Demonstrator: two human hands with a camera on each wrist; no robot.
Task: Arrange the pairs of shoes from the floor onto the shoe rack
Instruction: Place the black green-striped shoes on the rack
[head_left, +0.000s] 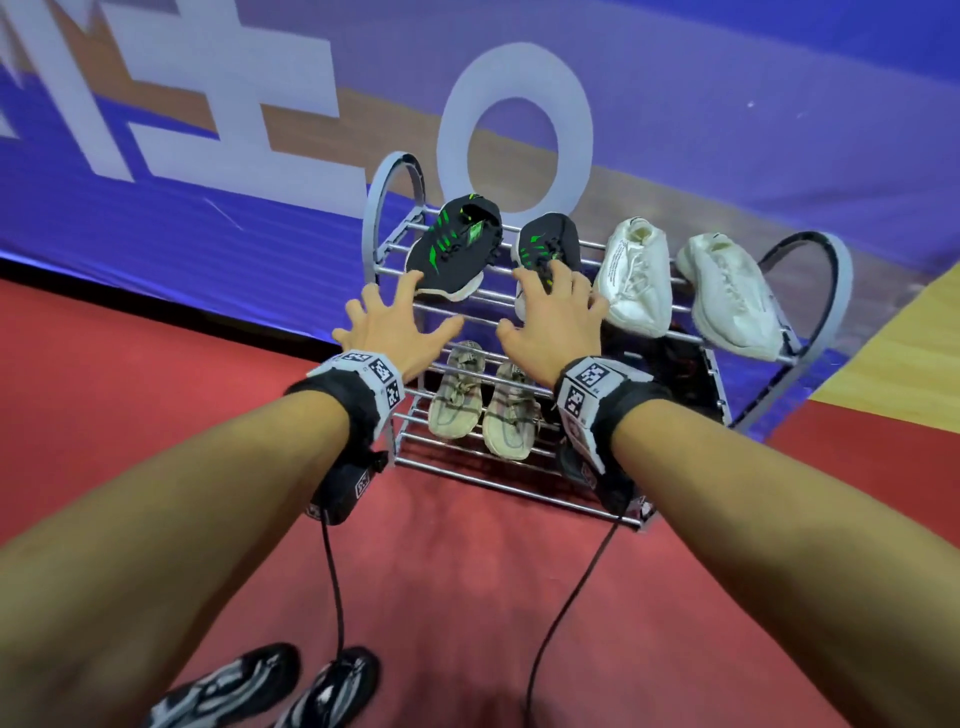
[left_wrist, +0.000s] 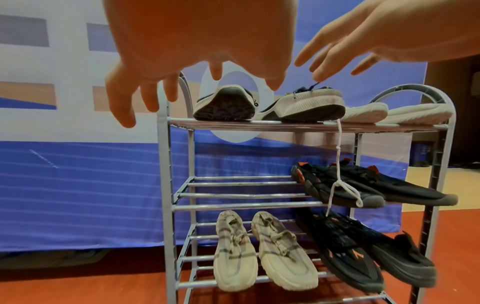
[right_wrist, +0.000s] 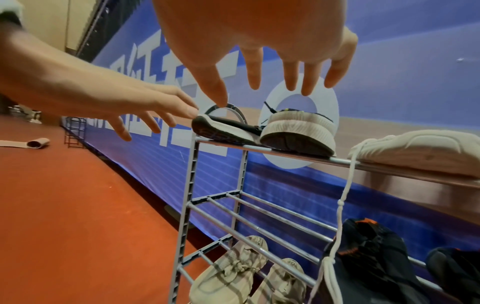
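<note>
The grey metal three-tier shoe rack (head_left: 810, 348) stands on the red floor (head_left: 156, 374) against a blue printed banner (head_left: 727, 78). Its top tier carries four shoes: two black sneakers with green stripes (head_left: 453, 248) toward 9 o'clock and two white sneakers (head_left: 635, 275) toward 3 o'clock. A white lace (left_wrist: 337, 164) hangs from the top tier down past the middle one. The middle tier holds two black shoes with orange accents (left_wrist: 363, 185) on its 3 o'clock half. The bottom tier holds two beige knit sneakers (left_wrist: 262, 253) and two black slip-on shoes (left_wrist: 376, 259) beside them at 3 o'clock. That makes five pairs on the rack, ten shoes.

The left hand (head_left: 397, 322) is spread wide, fingers straight, holding nothing, its fingertips just beside the toe of the 9 o'clock black sneaker. The right hand (head_left: 553, 317) is likewise splayed and holds nothing, fingers over the toe of the second black sneaker; contact cannot be judged.

At 6 o'clock, one pair of glossy black shoes (head_left: 270, 686) is on the floor.
</note>
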